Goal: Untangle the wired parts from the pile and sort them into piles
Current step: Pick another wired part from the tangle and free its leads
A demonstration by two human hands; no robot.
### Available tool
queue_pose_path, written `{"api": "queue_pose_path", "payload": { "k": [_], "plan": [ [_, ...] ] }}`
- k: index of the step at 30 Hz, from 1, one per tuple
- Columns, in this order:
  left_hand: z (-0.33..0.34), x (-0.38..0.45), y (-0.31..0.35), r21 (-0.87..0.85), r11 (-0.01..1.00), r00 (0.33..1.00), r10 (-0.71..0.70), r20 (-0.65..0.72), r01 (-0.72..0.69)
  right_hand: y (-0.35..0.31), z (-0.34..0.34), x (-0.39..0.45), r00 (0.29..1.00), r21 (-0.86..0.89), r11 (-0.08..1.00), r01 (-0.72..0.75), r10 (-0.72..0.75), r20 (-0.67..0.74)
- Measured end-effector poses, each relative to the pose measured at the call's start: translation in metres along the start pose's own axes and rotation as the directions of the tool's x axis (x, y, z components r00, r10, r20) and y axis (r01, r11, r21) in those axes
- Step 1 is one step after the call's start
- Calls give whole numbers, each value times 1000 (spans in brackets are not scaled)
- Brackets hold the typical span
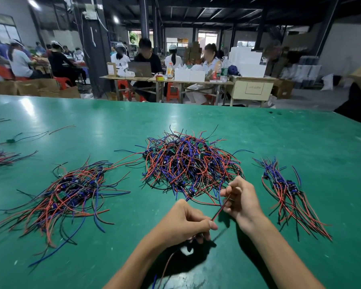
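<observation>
Left hand (183,224) and right hand (241,200) each pinch one red wire (219,211) stretched between them just before the tangled pile (188,161); we should draw it out slowly, its board apparently hidden under our left fingers.

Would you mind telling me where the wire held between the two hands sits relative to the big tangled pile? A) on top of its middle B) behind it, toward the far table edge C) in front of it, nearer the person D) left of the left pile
C: the red wire, stretched between the left hand and right hand, lies on the near side of the big tangled pile.
</observation>
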State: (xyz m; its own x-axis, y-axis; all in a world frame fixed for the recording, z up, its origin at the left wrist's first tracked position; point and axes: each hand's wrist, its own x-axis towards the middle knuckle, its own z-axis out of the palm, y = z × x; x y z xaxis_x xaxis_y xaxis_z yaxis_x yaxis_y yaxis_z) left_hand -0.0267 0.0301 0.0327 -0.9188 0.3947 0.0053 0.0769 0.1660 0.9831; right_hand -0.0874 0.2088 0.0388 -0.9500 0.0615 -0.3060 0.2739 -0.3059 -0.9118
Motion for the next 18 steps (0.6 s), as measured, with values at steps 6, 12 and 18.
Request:
{"api": "queue_pose_path", "payload": {
  "k": [6, 12, 18],
  "plan": [
    [-8, 4, 5, -288, 957, 978, -31, -206, -31, 4, 0, 2, 996, 57, 996, 75, -78, 44],
    [-19, 9, 8, -641, 766, 898, -246, -365, -51, 35, 21, -8, 735, -564, 496, 661, -578, 353],
    [-24, 9, 4, -677, 734, 878, -294, -378, -46, 42, 30, -17, 663, -413, 519, 748, -597, 451]
  ]
}}
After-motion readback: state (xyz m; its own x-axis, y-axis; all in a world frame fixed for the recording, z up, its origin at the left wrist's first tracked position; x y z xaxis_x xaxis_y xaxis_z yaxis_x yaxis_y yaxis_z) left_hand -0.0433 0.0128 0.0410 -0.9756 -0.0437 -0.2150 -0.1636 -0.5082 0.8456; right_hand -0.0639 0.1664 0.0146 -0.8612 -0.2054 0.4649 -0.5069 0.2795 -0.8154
